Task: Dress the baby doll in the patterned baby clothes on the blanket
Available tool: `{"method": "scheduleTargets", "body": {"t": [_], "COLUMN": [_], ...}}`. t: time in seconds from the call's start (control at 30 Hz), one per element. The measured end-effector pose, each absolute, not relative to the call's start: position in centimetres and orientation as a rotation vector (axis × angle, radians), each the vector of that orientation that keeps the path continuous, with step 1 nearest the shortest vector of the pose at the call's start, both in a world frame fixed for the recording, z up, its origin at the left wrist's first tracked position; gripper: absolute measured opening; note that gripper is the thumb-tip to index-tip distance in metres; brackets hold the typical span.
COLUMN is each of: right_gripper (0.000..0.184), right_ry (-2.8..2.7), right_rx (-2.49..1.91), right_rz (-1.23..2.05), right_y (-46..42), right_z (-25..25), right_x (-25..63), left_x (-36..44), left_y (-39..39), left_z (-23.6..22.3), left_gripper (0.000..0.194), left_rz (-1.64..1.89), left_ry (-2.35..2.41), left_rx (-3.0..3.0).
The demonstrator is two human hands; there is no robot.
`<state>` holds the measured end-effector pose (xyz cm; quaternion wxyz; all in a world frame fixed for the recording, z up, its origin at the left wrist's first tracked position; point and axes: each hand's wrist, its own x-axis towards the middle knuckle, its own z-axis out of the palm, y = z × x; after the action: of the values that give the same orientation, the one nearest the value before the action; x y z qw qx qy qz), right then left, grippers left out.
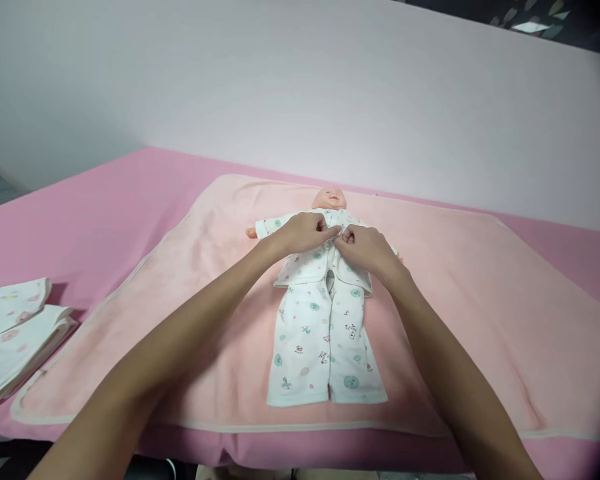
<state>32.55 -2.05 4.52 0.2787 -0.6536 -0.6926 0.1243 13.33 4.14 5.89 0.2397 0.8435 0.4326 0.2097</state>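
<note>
A baby doll (330, 199) lies on its back, dressed in a white printed jacket (305, 267) and matching trousers (305, 347). My left hand (307, 230) and my right hand (363, 247) meet over the chest, at the jacket's front opening. Both hands are closed, with thumbs and fingers pinching the jacket's two front edges. The fingertips cover the fastening, so its state is hidden. Below the hands the jacket's lower front hangs slightly apart over the trousers' waist. The doll's hand on the left side pokes out of its sleeve.
Under the doll a pale pink blanket (220, 280) with a light border is spread on a pink-covered table (130, 180). Folded white printed cloths (25, 333) are stacked at the left edge. A pale wall (300, 87) rises behind the table.
</note>
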Motion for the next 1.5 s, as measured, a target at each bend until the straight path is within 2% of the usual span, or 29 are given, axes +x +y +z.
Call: {"method": "scheduleTargets", "body": {"t": [0.13, 0.23, 0.47, 0.63, 0.9, 1.03, 1.27, 1.5], "right_gripper": [0.029, 0.022, 0.022, 0.029, 0.024, 0.027, 0.03, 0.032], "right_ry": [-1.82, -1.759, -1.764, -1.69, -1.738, -1.872, -1.847, -1.773], "right_rx": [-1.56, -1.453, -1.378, -1.384, -1.336, -1.282, -1.218, -1.285], "right_rz": [0.729, 0.954, 1.08, 1.208, 1.249, 1.231, 0.96, 0.985], "right_y": [-1.7, -1.0, -1.0, -0.9, -1.3, -2.0, -1.5, -1.4], "right_z": [5.0, 4.8, 4.5, 4.5, 5.0, 5.6, 4.4, 4.2], "right_x": [34.3, 35.2, 35.5, 36.0, 36.5, 36.8, 36.2, 35.9], "left_x": [11.7, 11.2, 10.6, 10.7, 11.7, 11.5, 11.5, 11.8], "left_y": [3.3, 3.3, 3.4, 4.0, 4.1, 3.9, 3.6, 3.3], "left_z": [7.3, 8.0, 8.6, 7.4, 5.2, 5.2, 5.3, 5.7], "left_gripper": [0.038, 0.028, 0.028, 0.031, 0.027, 0.024, 0.016, 0.017], "left_rz": [0.277, 0.203, 0.106, 0.209, 0.418, 0.418, 0.424, 0.384], "left_ry": [1.077, 1.017, 1.027, 0.928, 0.962, 0.923, 0.928, 0.981], "left_rx": [2.373, 2.397, 2.338, 2.16, 2.053, 2.053, 2.037, 1.943]}}
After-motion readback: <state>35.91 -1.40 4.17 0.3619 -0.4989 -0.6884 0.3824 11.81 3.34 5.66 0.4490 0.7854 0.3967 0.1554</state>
